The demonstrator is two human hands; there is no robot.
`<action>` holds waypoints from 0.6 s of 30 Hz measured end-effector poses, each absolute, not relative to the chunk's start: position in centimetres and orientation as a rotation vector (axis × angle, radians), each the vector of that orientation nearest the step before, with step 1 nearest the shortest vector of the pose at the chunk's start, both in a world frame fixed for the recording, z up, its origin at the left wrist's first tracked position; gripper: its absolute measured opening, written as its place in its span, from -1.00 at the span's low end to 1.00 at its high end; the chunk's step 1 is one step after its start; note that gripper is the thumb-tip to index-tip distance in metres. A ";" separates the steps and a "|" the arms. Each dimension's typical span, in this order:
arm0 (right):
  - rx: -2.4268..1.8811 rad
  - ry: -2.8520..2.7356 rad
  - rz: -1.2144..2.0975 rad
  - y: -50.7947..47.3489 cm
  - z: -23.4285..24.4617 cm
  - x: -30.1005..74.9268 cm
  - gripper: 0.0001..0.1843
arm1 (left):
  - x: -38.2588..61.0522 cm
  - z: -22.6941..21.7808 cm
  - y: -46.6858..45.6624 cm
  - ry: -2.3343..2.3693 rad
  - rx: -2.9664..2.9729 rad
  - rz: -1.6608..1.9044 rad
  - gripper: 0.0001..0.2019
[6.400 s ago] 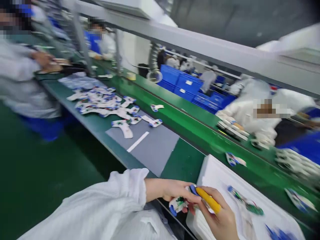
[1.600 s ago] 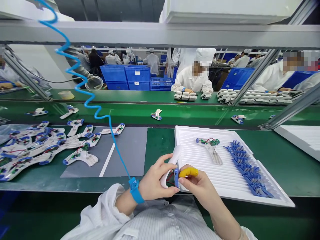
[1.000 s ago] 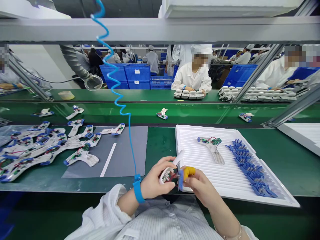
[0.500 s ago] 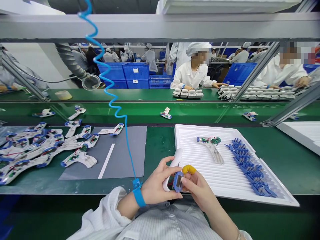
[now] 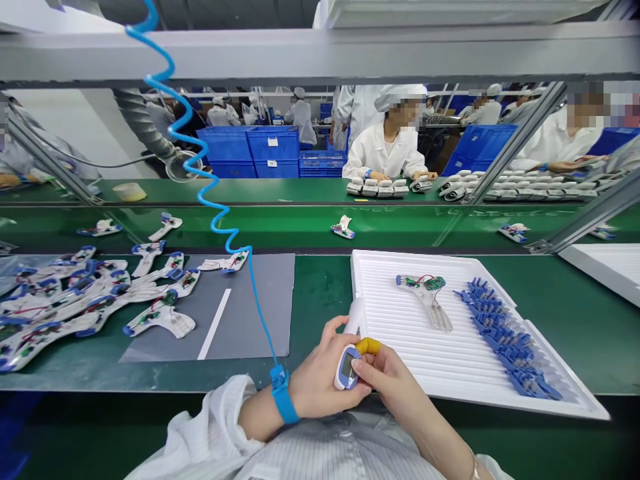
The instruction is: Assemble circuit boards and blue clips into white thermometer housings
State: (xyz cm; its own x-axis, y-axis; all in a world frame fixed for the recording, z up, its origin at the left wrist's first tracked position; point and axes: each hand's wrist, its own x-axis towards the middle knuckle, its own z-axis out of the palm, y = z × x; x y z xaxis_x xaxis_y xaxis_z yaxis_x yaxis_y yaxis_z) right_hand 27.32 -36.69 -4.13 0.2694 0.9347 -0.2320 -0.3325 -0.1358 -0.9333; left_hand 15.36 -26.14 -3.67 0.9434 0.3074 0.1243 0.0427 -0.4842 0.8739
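My left hand [image 5: 320,380] grips a white thermometer housing [image 5: 349,347] with a blue-rimmed display end facing me. A blue wrist strap [image 5: 283,395] with a coiled blue cord [image 5: 200,180] is on that wrist. My right hand [image 5: 387,373], with a yellow finger cot [image 5: 369,345] on the index finger, pinches the display end of the same housing. Both hands are close to my body at the front edge of the green bench [image 5: 320,293]. Right beside them lies a white ribbed tray [image 5: 400,320].
The tray carries one open housing half with a circuit board [image 5: 425,293] and a row of blue parts [image 5: 505,340]. A pile of open housing halves [image 5: 75,293] lies at the left beside a grey mat [image 5: 250,300]. More housings ride the conveyor [image 5: 343,228]. Workers in white sit opposite.
The housing has been turned in my hands so its blue-rimmed display faces me, and my hands have sunk slightly toward my body. The housings on the conveyor have drifted right.
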 end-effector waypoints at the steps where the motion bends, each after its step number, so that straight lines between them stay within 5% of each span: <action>1: -1.246 -0.665 1.252 -36.6 -4.0 27.4 -0.66 | 15.4 -3.4 -26.0 0.254 2.106 0.308 -0.42; 8: -1.403 -0.865 1.220 -34.4 -2.3 29.5 -0.58 | 17.0 -3.0 -23.0 0.270 2.054 0.324 -0.43; 13: -1.668 -1.162 0.967 -26.5 -0.3 37.8 -0.66 | 19.6 -6.3 -20.4 0.541 1.819 0.425 -0.65; 18: -1.866 -1.297 0.539 -18.1 1.4 47.5 -0.77 | 20.5 -10.0 -19.2 0.844 1.757 0.498 -0.32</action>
